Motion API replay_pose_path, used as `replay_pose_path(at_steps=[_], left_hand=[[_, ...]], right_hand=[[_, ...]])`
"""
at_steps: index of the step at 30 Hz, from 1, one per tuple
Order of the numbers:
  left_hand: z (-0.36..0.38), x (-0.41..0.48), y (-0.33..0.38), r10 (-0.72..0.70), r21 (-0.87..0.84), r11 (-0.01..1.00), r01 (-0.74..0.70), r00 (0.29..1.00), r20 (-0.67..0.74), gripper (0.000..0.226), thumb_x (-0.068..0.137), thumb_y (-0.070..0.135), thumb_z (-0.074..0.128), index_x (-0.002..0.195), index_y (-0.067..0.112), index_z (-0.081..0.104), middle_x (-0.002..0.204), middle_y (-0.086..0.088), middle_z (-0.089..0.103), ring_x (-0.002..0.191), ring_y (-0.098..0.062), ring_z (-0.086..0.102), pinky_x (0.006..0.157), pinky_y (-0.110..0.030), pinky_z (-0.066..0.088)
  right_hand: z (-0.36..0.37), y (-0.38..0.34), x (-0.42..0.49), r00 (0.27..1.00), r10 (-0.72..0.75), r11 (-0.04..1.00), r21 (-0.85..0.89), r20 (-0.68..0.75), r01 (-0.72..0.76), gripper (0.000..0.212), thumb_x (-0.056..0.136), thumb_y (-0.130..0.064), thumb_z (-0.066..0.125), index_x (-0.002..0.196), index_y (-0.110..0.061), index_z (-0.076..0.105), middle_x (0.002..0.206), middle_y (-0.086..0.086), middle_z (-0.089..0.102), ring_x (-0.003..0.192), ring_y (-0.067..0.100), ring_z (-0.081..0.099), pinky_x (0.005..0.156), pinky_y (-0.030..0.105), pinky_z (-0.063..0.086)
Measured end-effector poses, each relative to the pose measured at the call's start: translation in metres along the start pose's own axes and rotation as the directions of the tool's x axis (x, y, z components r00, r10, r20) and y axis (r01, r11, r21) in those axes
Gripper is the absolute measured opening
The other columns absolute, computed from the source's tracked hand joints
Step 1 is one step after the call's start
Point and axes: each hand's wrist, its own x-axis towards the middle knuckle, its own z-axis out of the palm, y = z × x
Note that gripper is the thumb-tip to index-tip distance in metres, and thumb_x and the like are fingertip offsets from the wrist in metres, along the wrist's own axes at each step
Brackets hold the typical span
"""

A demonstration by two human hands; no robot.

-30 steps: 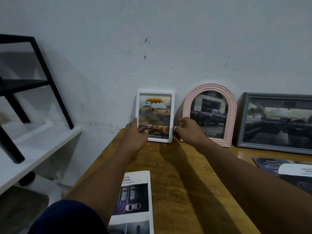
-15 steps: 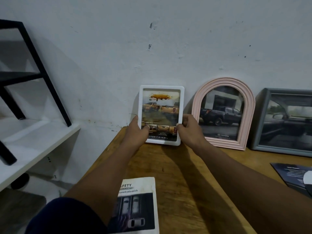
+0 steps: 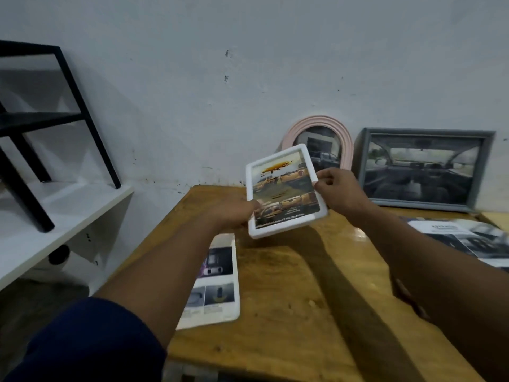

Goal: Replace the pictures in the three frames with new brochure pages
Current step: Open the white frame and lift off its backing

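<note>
Head view: both hands hold the white frame point(image 3: 281, 226) tilted above the table point(image 3: 289, 299), clear of its top and in front of the pink frame point(image 3: 296, 131), which leans on the wall. The left hand point(image 3: 231, 213) grips the frame's lower left edge, and the right hand point(image 3: 338, 191) pinches its right edge with the thumb on the front. A grey frame point(image 3: 361, 166) leans just right of the pink one, and brochure pages lie flat at left point(image 3: 217, 282) and right point(image 3: 468, 238).
</note>
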Motion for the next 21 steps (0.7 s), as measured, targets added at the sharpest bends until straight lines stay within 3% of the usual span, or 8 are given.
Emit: replay_pose_path(at_steps=[2, 5, 8, 10, 12, 16, 21], left_hand=[[0.017, -0.006, 0.003, -0.015, 0.002, 1.000, 0.015, 0.995, 0.102, 0.038, 0.102, 0.044, 0.054, 0.125, 0.014, 0.060, 0.106, -0.007, 0.072, 0.094, -0.021, 0.072, 0.085, -0.037, 0.062], [0.048, -0.011, 0.007, -0.055, -0.068, 0.995, 0.068, 0.983, 0.177, 0.045, 0.098, 0.050, 0.058, 0.125, 0.014, 0.057, 0.108, -0.012, 0.071, 0.088, -0.023, 0.068, 0.078, -0.037, 0.060], [0.080, -0.015, 0.016, -0.088, -0.107, 0.987, 0.122, 0.956, 0.279, 0.054, 0.095, 0.056, 0.058, 0.124, 0.010, 0.060, 0.105, -0.013, 0.070, 0.083, -0.020, 0.064, 0.075, -0.034, 0.055], [0.099, -0.016, 0.024, -0.069, -0.112, 0.988, 0.111, 0.943, 0.326, 0.058, 0.096, 0.058, 0.055, 0.121, 0.006, 0.063, 0.105, -0.012, 0.068, 0.085, -0.021, 0.066, 0.077, -0.035, 0.056], [0.114, -0.018, 0.032, -0.046, -0.143, 0.984, 0.103, 0.933, 0.356, 0.061, 0.096, 0.060, 0.054, 0.120, 0.005, 0.064, 0.107, -0.012, 0.068, 0.087, -0.021, 0.068, 0.076, -0.035, 0.056], [0.123, -0.018, 0.042, -0.050, -0.119, 0.988, 0.101, 0.927, 0.373, 0.057, 0.102, 0.060, 0.039, 0.123, 0.010, 0.055, 0.115, -0.010, 0.071, 0.091, -0.024, 0.072, 0.077, -0.037, 0.055], [0.102, -0.008, 0.049, -0.005, -0.136, 0.990, 0.036, 0.975, 0.224, 0.067, 0.103, 0.063, 0.028, 0.144, 0.013, 0.044, 0.116, -0.008, 0.068, 0.087, -0.024, 0.068, 0.067, -0.033, 0.055]], right_hand=[[-0.022, 0.005, -0.016, 1.000, 0.004, 1.000, -0.014, -0.010, -0.004, 0.013, 0.095, -0.011, 0.059, 0.106, -0.011, 0.067, 0.097, 0.007, 0.067, 0.087, 0.022, 0.069, 0.074, 0.037, 0.059], [-0.052, 0.009, -0.032, 0.997, 0.018, 0.998, -0.066, -0.079, -0.023, 0.008, 0.093, -0.012, 0.062, 0.094, -0.012, 0.070, 0.093, 0.009, 0.068, 0.081, 0.021, 0.068, 0.066, 0.033, 0.057], [-0.079, 0.006, -0.043, 0.994, 0.035, 0.987, -0.155, -0.102, -0.050, 0.012, 0.092, -0.015, 0.063, 0.095, -0.009, 0.073, 0.089, 0.009, 0.068, 0.075, 0.019, 0.065, 0.060, 0.029, 0.052], [-0.095, 0.002, -0.046, 0.993, 0.033, 0.976, -0.210, -0.112, -0.056, 0.016, 0.091, -0.016, 0.065, 0.100, -0.006, 0.074, 0.092, 0.011, 0.068, 0.078, 0.024, 0.065, 0.064, 0.035, 0.056], [-0.106, -0.004, -0.049, 0.992, 0.021, 0.959, -0.277, -0.122, -0.054, 0.019, 0.090, -0.016, 0.066, 0.103, -0.005, 0.074, 0.094, 0.012, 0.068, 0.075, 0.024, 0.065, 0.059, 0.033, 0.055], [-0.114, -0.015, -0.053, 0.997, 0.018, 0.902, -0.428, -0.080, -0.050, 0.020, 0.089, -0.018, 0.068, 0.103, -0.005, 0.074, 0.091, 0.011, 0.070, 0.063, 0.016, 0.066, 0.044, 0.019, 0.047], [-0.087, -0.037, -0.057, 1.000, 0.008, 0.826, -0.563, 0.014, 0.001, 0.028, 0.091, -0.019, 0.067, 0.111, 0.002, 0.068, 0.094, 0.016, 0.069, 0.061, 0.021, 0.071, 0.049, 0.028, 0.059]])
